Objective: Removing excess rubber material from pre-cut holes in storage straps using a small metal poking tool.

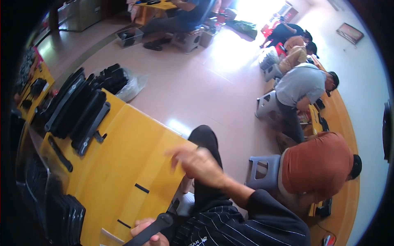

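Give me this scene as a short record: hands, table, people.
Left hand: fingers closed on black strap
Right hand: blurred, near table edge; no held thing visible
Table: yellow
On table: two short black strips, white strip, black bar
Nearest co-worker: at right, rust-coloured shirt

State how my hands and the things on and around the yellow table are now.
Left hand: closed on the black strap
Black strap: held slantwise
Right hand: raised, blurred, grip unclear
Short black strips: flat, apart
Long black strip: lying loose
Black padded pieces: packed together
Clear plastic bag: crumpled
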